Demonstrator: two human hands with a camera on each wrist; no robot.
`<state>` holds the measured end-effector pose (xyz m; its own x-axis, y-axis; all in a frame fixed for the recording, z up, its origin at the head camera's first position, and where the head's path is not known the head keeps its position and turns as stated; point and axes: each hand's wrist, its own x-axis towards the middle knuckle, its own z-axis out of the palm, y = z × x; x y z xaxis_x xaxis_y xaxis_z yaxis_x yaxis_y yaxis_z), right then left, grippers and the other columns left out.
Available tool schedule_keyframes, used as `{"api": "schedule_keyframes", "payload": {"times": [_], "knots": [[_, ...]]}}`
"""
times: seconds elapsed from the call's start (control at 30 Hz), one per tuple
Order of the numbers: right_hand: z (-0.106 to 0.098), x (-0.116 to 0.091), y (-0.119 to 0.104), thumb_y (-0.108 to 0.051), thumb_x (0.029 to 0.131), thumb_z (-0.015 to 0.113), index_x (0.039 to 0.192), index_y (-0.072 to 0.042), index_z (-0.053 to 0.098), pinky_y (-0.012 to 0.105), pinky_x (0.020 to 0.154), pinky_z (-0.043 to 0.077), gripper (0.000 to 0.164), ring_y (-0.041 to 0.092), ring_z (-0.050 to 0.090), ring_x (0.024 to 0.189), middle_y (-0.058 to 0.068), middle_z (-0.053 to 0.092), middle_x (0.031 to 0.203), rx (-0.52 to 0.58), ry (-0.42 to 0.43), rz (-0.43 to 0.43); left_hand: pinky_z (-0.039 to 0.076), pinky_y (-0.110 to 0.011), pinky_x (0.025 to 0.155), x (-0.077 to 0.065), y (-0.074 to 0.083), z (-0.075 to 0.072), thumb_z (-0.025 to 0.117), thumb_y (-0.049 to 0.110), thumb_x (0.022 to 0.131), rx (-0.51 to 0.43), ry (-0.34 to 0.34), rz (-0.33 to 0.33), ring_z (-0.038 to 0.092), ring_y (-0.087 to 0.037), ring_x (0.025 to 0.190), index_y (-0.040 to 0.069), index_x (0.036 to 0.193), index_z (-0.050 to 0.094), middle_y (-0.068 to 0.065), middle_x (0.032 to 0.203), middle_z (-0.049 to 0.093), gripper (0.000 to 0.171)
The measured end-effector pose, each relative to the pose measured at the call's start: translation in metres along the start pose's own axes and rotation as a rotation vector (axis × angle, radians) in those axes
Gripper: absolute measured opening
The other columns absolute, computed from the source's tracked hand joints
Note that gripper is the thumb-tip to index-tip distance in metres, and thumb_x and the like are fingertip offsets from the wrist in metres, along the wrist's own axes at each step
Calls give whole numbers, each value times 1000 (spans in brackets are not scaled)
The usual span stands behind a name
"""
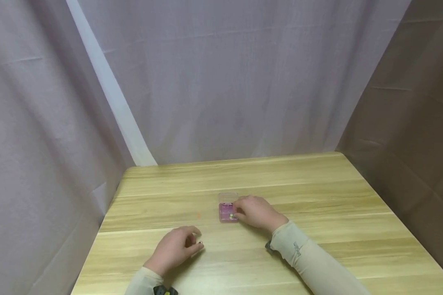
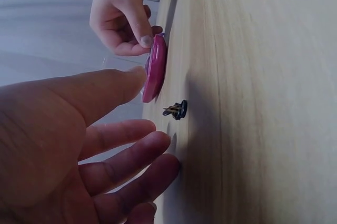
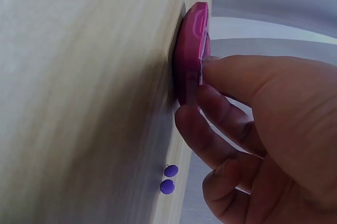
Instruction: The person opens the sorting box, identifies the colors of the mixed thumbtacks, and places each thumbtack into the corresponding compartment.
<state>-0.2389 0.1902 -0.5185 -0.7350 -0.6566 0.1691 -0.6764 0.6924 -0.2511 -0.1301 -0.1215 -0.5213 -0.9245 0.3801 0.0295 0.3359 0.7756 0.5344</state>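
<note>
1. Pink box [image 3: 190, 45]: on the desk [image 1: 299, 180], slightly left of centre between the left and right edges. Clear lid [image 1: 227, 197] flipped back toward the far edge. Small green pieces [image 1: 231, 215] in the near compartment, by the right thumb.
2. Right hand [image 1: 256, 212]: at the box's right end. Grip: pinching the box, thumb bent over the rim, fingertips on the outer side; other fingers curled toward the palm. Whether the thumb touches a green piece: can't tell.
3. Right arm: runs diagonally in from the near right, pointing toward the desk's far left corner. Wrist low, back of hand up.
4. Left hand [image 1: 175, 248]: nearer the desk's left edge than its right, closer to the viewer than the box. Grip: released, nothing between thumb and fingers. Thumb extended, fingers loosely bent, wide gap between.
5. Left arm: comes in from the near side, angled toward the far right corner. Contact between hand and desk unclear.
6. Black piece [image 2: 177, 110]: on the desk, just beside the left fingertips; too small to identify.
7. Orange piece [image 1: 198, 216]: on the desk, left of the box, toward the left edge.
8. Two purple pieces [image 3: 167, 186]: on the desk near the right fingers, close together.
9. Grey curtain [image 1: 243, 82]: behind the far edge.
</note>
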Motion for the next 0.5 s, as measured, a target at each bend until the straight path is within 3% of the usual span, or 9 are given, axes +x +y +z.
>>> {"api": "schedule_keyframes", "payload": {"times": [0.5], "knots": [[-3, -7, -6, -17, 100, 81, 91, -21, 74, 37, 83, 60, 12, 7, 62, 82, -11, 68, 91, 64, -22, -17, 53, -31, 73, -1, 1, -2, 86, 37, 95, 6, -3, -15, 57, 2, 74, 17, 119, 76, 19, 86, 65, 33]]}}
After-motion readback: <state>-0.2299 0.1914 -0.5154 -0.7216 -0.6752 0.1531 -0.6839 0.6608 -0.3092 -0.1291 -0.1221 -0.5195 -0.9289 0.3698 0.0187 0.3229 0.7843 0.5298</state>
